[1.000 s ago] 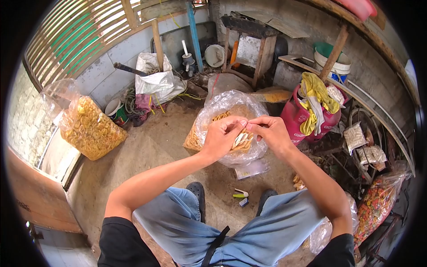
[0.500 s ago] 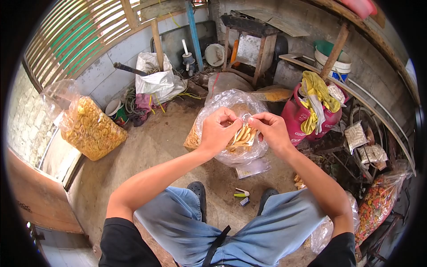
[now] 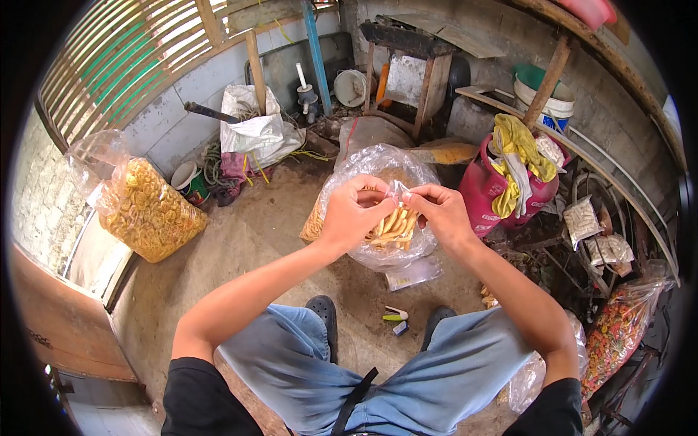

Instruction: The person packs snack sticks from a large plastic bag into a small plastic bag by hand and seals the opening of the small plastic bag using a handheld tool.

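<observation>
Between my hands hangs a small clear plastic bag of snack sticks (image 3: 395, 227), its top edge pinched on both sides. My left hand (image 3: 356, 214) grips the left corner with thumb and index finger. On the opposite corner, my right hand (image 3: 442, 214) has a similar pinch. Right behind and below them stands a large open clear sack of snacks (image 3: 378, 163), partly covered by my hands. A stack of flat plastic bags (image 3: 413, 275) lies against its front. On the floor between my feet are a green-and-white stapler (image 3: 395, 314) and a small blue box (image 3: 400, 329).
A big bag of yellow chips (image 3: 149, 211) stands to the left. Pink gas cylinders (image 3: 480, 189) with a yellow cloth (image 3: 527, 149) stand at right. A bag of colourful snacks (image 3: 618, 334) leans at far right, below hanging small packs (image 3: 582, 221).
The small bag has turned slightly, and the sticks show more plainly now. Both hands keep their pinch at its top, with only slight finger movement.
</observation>
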Demonstrator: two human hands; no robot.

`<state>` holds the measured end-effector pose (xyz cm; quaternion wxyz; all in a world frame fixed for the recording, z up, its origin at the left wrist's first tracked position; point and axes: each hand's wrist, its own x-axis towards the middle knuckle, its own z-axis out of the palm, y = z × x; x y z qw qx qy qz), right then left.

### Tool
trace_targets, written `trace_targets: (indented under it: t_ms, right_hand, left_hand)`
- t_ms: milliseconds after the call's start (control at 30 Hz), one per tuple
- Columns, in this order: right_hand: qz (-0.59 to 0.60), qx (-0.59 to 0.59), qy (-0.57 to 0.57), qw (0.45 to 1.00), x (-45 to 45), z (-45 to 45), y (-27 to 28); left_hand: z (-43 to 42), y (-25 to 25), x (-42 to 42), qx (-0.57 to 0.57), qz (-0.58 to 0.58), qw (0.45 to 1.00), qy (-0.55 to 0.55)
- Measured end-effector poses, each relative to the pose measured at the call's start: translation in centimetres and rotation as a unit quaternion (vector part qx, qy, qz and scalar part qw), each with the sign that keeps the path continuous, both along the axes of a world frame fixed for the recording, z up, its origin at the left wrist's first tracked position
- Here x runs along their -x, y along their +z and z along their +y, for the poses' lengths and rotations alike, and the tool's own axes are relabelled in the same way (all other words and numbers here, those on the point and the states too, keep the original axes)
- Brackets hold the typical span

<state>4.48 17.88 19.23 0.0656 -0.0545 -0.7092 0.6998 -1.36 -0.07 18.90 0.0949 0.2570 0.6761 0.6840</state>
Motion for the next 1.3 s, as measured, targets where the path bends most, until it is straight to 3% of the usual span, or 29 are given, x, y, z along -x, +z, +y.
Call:
trace_targets:
  t_ms: [167,367,633,833,967,1033,1167,1300]
  right_hand:
    - [-0.002,0.031,0.013,0.999,0.1,0.1,-0.2]
    - [-0.008,0.042,-0.001,0.999,0.3,0.1,-0.1]
    - [0.000,0.018,-0.018,1.000,0.2,-0.3,0.1]
    - [0.009,0.012,-0.008,1.000,0.1,-0.1,-0.1]
    - [0.021,0.006,0.005,1.000,0.4,0.4,-0.7]
    - [0.024,0.003,0.020,0.999,0.3,0.4,-0.5]
    - [0.027,0.002,0.030,0.999,0.3,0.6,-0.7]
    - [0.025,0.012,0.041,0.999,0.3,0.7,-0.7]
  left_hand:
    - [0.1,-0.1,0.2,-0.016,-0.129,0.991,-0.011]
    - [0.6,-0.9,0.3,-0.069,-0.005,0.998,0.002]
    - [0.1,-0.9,0.3,0.073,0.235,0.969,0.032]
    - [-0.3,-0.8,1.0,0.070,0.340,0.938,0.011]
    - [-0.2,-0.7,0.6,0.050,0.309,0.950,0.006]
    - [-0.1,-0.1,0.1,0.041,0.122,0.992,-0.017]
    - [-0.1,0.2,0.7,0.060,0.100,0.993,-0.027]
    - [0.1,0.4,0.6,0.008,0.014,0.999,-0.045]
